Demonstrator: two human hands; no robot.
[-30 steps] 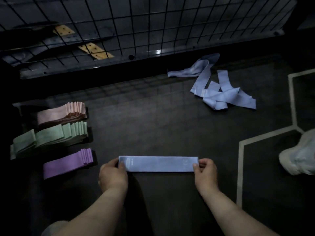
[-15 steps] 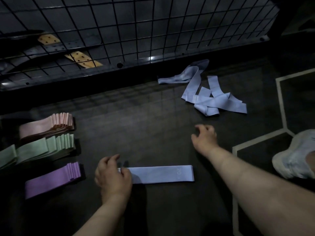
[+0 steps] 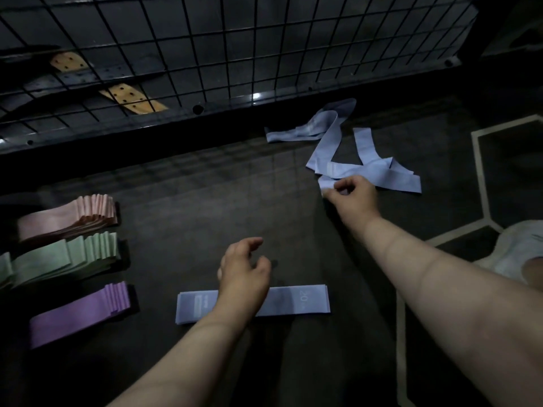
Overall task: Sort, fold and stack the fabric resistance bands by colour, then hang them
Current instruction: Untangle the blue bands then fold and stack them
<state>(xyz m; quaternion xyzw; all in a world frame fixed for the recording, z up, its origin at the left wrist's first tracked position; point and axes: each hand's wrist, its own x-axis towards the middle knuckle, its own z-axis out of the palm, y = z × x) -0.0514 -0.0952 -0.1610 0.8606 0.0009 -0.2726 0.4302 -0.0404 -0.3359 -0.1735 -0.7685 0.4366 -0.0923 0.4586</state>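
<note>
Far left, on the dark floor (image 3: pixel 182 201), there are three folded stacks. The pink stack (image 3: pixel 67 218) is farthest from me, the green stack (image 3: pixel 64 257) is in the middle and the purple stack (image 3: pixel 79 312) is nearest. Each has its edges fanned at the right end.

Right of them the folded blue band (image 3: pixel 296 301) lies flat, with "20" printed near its right end. My left hand (image 3: pixel 244 268) hangs over its middle, fingers loosely curled and holding nothing. I cannot tell whether the wrist touches the band.

Further right and farther out, my right hand (image 3: pixel 352 195) pinches between thumb and forefinger the near end of one of the loose blue bands (image 3: pixel 367 171). These lie in a crossed tangle close under the wire grid (image 3: pixel 235 54).

Handling, as I judge it:
- The fabric is light, limp and not fragile.
- Where strips overlap, an end pinch will likely drag the neighbours, so the band should be lifted clear first.
- Then take both ends of the loop and pull it flat before folding.

Three colours are stacked and blue is begun. Hanging is not yet started.

Far right there is a white floor line (image 3: pixel 476 183) and a pale object (image 3: pixel 517 248) that I cannot identify.
</note>
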